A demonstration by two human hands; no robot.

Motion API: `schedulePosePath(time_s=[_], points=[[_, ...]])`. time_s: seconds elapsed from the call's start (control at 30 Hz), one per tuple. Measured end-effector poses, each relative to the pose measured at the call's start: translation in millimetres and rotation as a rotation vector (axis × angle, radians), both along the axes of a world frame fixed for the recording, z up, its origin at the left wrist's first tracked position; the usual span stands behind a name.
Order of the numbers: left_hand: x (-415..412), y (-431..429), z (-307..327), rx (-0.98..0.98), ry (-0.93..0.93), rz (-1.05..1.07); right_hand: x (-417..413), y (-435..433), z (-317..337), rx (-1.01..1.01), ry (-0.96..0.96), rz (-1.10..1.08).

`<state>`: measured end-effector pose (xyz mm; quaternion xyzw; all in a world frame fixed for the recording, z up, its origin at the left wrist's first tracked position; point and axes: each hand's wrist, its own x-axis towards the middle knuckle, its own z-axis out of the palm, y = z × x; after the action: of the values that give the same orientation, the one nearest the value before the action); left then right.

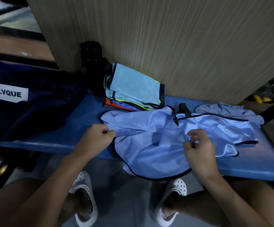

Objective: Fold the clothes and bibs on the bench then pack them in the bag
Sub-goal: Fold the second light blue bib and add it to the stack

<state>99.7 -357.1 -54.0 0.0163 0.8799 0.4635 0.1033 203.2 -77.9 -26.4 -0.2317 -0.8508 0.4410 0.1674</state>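
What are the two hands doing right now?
Left hand: pinching the bib at its left edge.
Right hand: pinching a fold of the bib.

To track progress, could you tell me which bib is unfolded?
The blue bib spread on the bench, pinched by left hand and right hand; the others sit folded in a stack behind.

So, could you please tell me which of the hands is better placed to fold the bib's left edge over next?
Probably the left hand: it already pinches the light blue bib at that edge, while the right hand holds fabric nearer the middle.
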Motion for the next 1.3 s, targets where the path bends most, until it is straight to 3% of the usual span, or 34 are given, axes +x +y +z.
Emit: schedulePosePath(time_s=[0.1,0.23,0.37,0.5,0.7,0.8,0.93,1.03,1.3], points=[[-3,-2,-4,-0.096,0.071,0.058,1,-2,-1,0.054,-0.068,0.037],[-19,2,-12,-0.02,0.174,0.156,-1,-8,-4,0.198,-0.179,0.084],[-32,11,-17,0.034,0.147,0.201,-6,-17,-5,0.327,-0.143,0.108],[-37,15,-14,0.141,0.235,0.196,-17,-24,0,0.326,-0.12,0.153],[-6,35,29,0.475,0.311,-0.051,-36,-43,12,0.134,0.005,0.233],[16,42,34,0.551,0.296,-0.178,-47,-52,25,0.012,0.091,0.358],[27,43,33,0.567,0.208,-0.369,-55,-47,35,-0.01,0.124,0.655],[28,42,31,0.552,0.171,-0.424,-57,-37,35,0.14,0.073,0.799],[26,37,32,0.554,0.158,-0.414,-53,-40,32,0.122,0.023,0.847]])
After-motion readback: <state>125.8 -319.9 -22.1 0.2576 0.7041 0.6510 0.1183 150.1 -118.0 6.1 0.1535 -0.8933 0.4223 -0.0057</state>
